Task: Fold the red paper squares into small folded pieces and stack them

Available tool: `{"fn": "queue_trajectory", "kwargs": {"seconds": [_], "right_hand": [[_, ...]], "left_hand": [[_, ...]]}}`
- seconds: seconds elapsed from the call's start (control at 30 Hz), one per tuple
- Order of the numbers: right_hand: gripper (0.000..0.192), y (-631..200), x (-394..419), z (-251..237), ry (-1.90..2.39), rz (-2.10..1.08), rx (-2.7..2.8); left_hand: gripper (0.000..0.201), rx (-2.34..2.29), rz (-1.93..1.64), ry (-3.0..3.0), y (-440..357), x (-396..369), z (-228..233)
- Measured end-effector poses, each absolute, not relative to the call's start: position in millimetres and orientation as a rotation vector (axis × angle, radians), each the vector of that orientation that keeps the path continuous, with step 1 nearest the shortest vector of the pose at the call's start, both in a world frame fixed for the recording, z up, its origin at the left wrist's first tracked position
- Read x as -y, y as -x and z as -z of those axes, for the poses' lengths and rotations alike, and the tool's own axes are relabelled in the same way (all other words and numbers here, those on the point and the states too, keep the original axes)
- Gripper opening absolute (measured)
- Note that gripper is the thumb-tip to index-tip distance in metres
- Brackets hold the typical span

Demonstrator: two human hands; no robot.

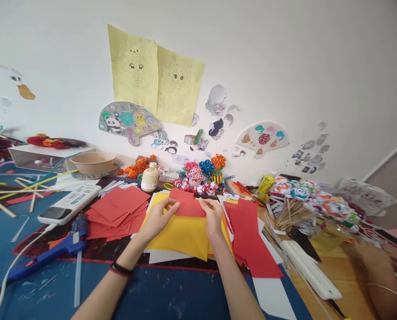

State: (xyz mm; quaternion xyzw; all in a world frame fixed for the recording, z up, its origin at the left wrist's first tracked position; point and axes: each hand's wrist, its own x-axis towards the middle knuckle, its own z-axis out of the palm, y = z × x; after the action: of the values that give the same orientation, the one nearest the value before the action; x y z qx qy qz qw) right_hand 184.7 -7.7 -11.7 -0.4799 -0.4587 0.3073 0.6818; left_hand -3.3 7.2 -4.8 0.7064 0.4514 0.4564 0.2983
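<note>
Red paper piece [186,205]: a small flat sheet of bright red paper, roughly rectangular, with a folded look along its top edge; it sits low over the yellow sheets at the middle of the table, gripped at both short sides.
Left hand [157,218]: closed on the left edge of the red paper piece, thumb on top, fingers tucked beneath.
Right hand [213,217]: pinching the right edge of the same piece, thumb on top, fingers curled under.
Yellow sheets [185,238]: a loose stack of yellow paper directly under both hands, with white paper showing below it.
Red squares [118,211]: a fanned pile of red paper to the left of the left hand, lying flat.
Red strips [251,240]: longer red pieces stacked just right of the right hand, running toward the table's near edge.
Glue gun [56,249]: blue, lying on its side at the left, near the red squares.
Glue bottle [150,177]: cream-coloured, upright behind the red squares.
Another person's arm [381,275]: at the far right edge, blurred, resting on the wooden part of the table.
</note>
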Motion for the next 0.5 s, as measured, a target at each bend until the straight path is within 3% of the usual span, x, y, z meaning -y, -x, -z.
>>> {"fn": "queue_trajectory", "kwargs": {"seconds": [0.2,0.37,0.5], "right_hand": [[0.02,-180,18,3,1.022,-0.979,1.369],[0.016,-176,17,5,1.01,-1.001,1.581],[0.015,-176,14,9,1.03,-1.025,1.562]], "left_hand": [[0.034,-1.149,-1.268,-1.743,2,-8,7],[0.035,-1.215,-1.135,-1.966,-3,1,-2],[0.034,-1.263,-1.228,-1.921,0,2,-4]]}}
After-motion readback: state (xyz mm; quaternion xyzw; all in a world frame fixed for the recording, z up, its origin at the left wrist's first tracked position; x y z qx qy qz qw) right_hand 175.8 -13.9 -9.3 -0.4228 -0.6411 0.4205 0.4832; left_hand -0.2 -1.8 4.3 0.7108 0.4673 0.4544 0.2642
